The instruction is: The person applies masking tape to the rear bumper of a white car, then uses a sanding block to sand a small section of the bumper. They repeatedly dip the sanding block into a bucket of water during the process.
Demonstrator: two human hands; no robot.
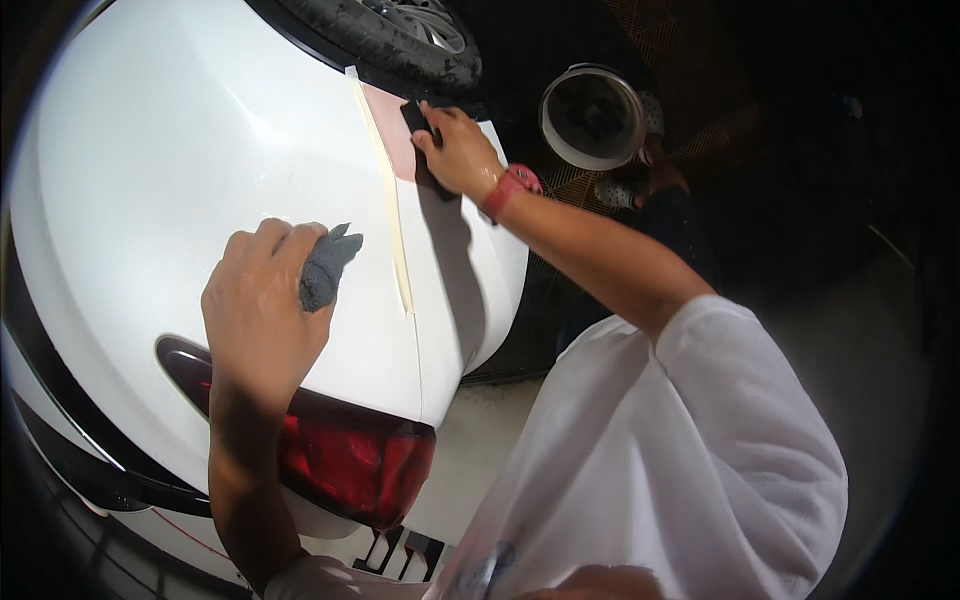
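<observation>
My right hand (459, 150) grips a black block (415, 118) against a pink patch (388, 128) on the white car panel (160, 170). A strip of pale masking tape (392, 220) runs along the patch's left edge and down the panel. My left hand (262, 295) is closed on a grey cloth (325, 270), which bunches out past the fingers, over the panel left of the tape. A red tail light (360, 460) lies below it, partly behind my forearm.
A wheel (420, 55) sits at the top. A round bucket (590, 157) stands on dark slatted flooring (630, 25) at the upper right, with feet in light perforated clogs (615, 192) beside it. Pale floor (480, 420) shows below the car's corner.
</observation>
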